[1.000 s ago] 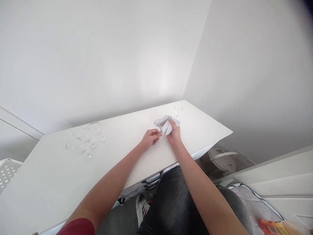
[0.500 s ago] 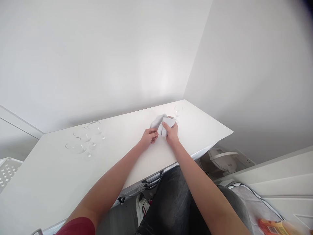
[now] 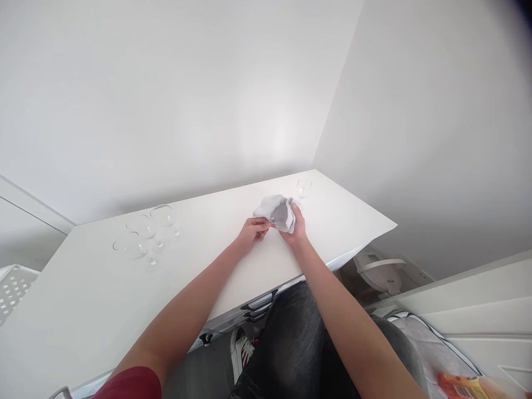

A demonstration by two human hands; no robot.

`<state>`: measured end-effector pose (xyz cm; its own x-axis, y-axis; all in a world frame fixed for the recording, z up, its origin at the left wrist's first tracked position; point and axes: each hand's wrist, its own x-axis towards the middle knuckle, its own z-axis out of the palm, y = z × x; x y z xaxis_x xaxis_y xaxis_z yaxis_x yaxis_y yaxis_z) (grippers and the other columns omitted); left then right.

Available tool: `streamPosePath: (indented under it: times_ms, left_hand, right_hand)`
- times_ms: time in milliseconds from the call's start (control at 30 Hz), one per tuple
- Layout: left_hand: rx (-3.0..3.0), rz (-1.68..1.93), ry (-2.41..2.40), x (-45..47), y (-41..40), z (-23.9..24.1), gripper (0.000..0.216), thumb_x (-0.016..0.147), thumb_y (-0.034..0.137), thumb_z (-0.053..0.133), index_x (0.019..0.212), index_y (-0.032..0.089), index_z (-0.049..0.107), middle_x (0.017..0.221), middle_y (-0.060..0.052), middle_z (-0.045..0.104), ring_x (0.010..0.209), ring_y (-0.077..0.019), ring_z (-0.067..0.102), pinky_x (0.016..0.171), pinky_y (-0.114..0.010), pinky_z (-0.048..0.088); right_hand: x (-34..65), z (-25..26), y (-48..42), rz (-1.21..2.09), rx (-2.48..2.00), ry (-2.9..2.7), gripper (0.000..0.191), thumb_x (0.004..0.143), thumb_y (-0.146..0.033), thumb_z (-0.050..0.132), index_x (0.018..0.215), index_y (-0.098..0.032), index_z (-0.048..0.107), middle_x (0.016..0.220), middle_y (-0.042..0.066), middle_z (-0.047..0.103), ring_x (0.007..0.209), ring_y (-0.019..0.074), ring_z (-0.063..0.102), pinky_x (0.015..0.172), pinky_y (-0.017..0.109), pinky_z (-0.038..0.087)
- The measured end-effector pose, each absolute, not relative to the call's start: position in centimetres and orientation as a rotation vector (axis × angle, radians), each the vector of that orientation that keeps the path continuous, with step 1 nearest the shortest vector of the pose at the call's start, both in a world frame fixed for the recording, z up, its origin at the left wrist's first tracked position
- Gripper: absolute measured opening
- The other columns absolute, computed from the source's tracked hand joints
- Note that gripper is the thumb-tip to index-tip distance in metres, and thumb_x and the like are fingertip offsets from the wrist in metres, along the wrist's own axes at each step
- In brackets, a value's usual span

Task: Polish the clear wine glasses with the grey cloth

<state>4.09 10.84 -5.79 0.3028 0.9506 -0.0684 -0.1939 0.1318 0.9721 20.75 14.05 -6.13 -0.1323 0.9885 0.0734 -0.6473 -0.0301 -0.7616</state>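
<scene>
Fingers [image 3: 258, 223] of the left hand [image 3: 250, 233] are bent and pressed together, and a small shiny clear piece [image 3: 273, 221] is pinched at their tips. What this piece belongs to cannot be told, because the rest is covered by a white cloth [image 3: 268, 206]. This cloth is held, loosely folded, above the middle of the white tabletop [image 3: 233, 277], between the two hands. On its other side it is gripped by the right hand [image 3: 296, 227], with the thumb [image 3: 296, 210] raised along the cloth's edge; the other fingers of this hand are mostly hidden under it.

Just behind the right hand, one clear glass [image 3: 304, 187] is placed near the back corner. Well apart to the left, three stemmed glasses [image 3: 141, 226] are stood close to each other in a slanting row. Below the front edge, dark handles [image 3: 260, 307] can be seen, and beside them dark trousers [image 3: 286, 349] and a shoe [image 3: 240, 352]. At lower right, an orange and yellow package [image 3: 459, 385] is partly shown, blurred.
</scene>
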Motion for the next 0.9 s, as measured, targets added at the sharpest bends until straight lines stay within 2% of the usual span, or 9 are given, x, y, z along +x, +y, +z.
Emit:
streamPosePath:
  times_ms: [100,167,333,433,533,667,767,833,900]
  left_hand:
    - [1.098,1.070,0.937,4.4,10.7,-5.9,0.027,0.073,0.038,0.081,0.070,0.016,0.065,0.066,0.001,0.046,0.058,-0.0084,0.039,0.049,-0.025,0.027]
    - [1.154,1.100,1.012,4.8,10.6,-6.1,0.023,0.071,0.034,0.078,0.069,0.018,0.061,0.064,0.001,0.048,0.057,-0.0093,0.041,0.048,-0.025,0.029]
    - [1.394,1.090,1.154,5.2,10.2,-6.3,0.019,0.079,0.035,0.069,0.071,0.018,0.066,0.058,0.003,0.046,0.051,-0.0085,0.039,0.049,-0.026,0.031]
    - [1.486,1.068,1.173,5.1,10.0,-6.2,0.025,0.082,0.040,0.070,0.072,0.017,0.071,0.057,0.003,0.047,0.052,-0.0093,0.042,0.051,-0.026,0.032]
    - [1.471,1.032,1.143,5.0,10.0,-6.2,0.030,0.083,0.045,0.073,0.079,0.016,0.076,0.057,0.002,0.048,0.053,-0.0096,0.043,0.051,-0.027,0.032]
    - [1.359,1.019,0.998,4.8,10.4,-6.3,0.035,0.079,0.049,0.080,0.088,0.014,0.078,0.063,0.002,0.051,0.056,-0.0096,0.045,0.049,-0.026,0.032]
    - [1.297,1.042,0.903,4.6,10.6,-6.4,0.036,0.082,0.049,0.079,0.090,0.015,0.077,0.065,0.002,0.050,0.057,-0.0089,0.044,0.053,-0.027,0.036]
    - [1.227,1.082,0.890,4.7,10.8,-6.5,0.036,0.084,0.050,0.078,0.087,0.015,0.074,0.070,0.000,0.053,0.061,-0.0100,0.047,0.056,-0.027,0.041]
    - [1.151,1.124,0.914,4.9,10.9,-6.7,0.034,0.082,0.048,0.080,0.088,0.015,0.071,0.082,-0.005,0.060,0.072,-0.0139,0.055,0.059,-0.029,0.048]
  right_hand:
    - [20.2,-6.1,13.5,1.211,-0.725,-0.914,0.056,0.066,-0.041,0.093,0.112,-0.026,0.067,0.102,0.002,0.070,0.091,0.0193,0.063,0.075,0.031,0.055]
    - [20.0,-5.9,13.1,0.947,-0.829,-1.009,0.060,0.062,-0.028,0.094,0.116,-0.028,0.067,0.107,0.000,0.068,0.098,0.0185,0.061,0.084,0.031,0.054]
    - [19.7,-5.5,12.6,0.637,-0.866,-1.177,0.020,0.073,-0.022,0.083,0.089,-0.029,0.075,0.114,0.004,0.068,0.110,0.0232,0.061,0.099,0.037,0.052]
    - [20.1,-6.1,13.4,0.768,-0.944,-1.109,0.010,0.077,-0.028,0.081,0.080,-0.025,0.073,0.091,0.002,0.070,0.084,0.0202,0.062,0.080,0.036,0.053]
    - [20.9,-6.6,14.5,1.069,-0.944,-0.826,0.024,0.072,-0.035,0.087,0.079,-0.021,0.069,0.077,0.000,0.066,0.070,0.0175,0.059,0.064,0.033,0.050]
    - [21.8,-6.3,14.9,1.467,-0.619,-0.630,0.029,0.078,-0.044,0.084,0.089,-0.023,0.067,0.083,0.000,0.068,0.071,0.0170,0.062,0.060,0.031,0.051]
    - [21.5,-5.9,14.3,1.587,-0.488,-0.700,0.039,0.086,-0.061,0.073,0.100,-0.026,0.069,0.095,0.002,0.072,0.080,0.0204,0.068,0.060,0.033,0.054]
    - [20.8,-5.9,13.9,1.617,-0.496,-0.793,0.053,0.083,-0.074,0.070,0.105,-0.026,0.069,0.097,0.005,0.074,0.084,0.0236,0.070,0.061,0.036,0.057]
    - [19.9,-6.1,13.6,1.601,-0.558,-0.927,0.055,0.078,-0.074,0.077,0.103,-0.025,0.068,0.087,0.004,0.072,0.077,0.0232,0.068,0.058,0.035,0.056]
